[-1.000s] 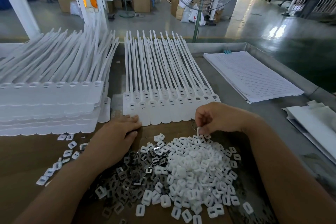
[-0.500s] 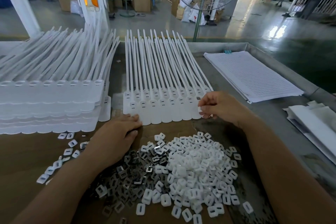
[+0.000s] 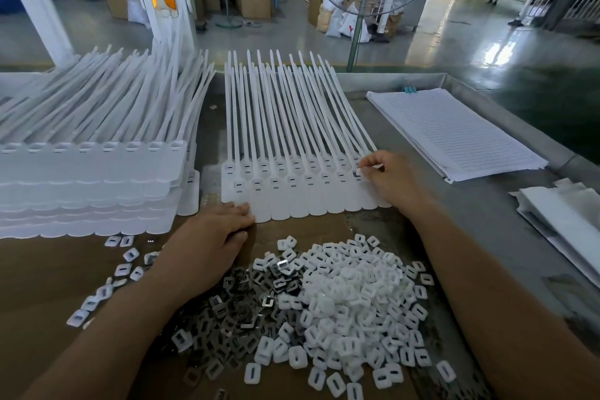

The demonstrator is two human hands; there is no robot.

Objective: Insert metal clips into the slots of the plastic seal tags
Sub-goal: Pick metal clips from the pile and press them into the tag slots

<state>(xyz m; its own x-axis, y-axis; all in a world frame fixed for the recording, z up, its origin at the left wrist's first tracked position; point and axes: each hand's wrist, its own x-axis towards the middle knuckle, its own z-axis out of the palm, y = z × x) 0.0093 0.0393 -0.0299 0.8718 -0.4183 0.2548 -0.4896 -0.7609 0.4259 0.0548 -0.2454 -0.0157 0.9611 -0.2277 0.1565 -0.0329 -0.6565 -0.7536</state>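
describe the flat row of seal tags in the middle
The row of seal tags looks like white plastic and lies flat in two overlapping layers, rounded heads nearest, tails fanning away. Each head has a slot. The left hand touches its near left corner; the right hand pinches a small piece at its right end.

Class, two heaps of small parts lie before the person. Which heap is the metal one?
The left heap, by the left hand: its pieces are dark grey and shiny, whereas the right heap is white plastic.
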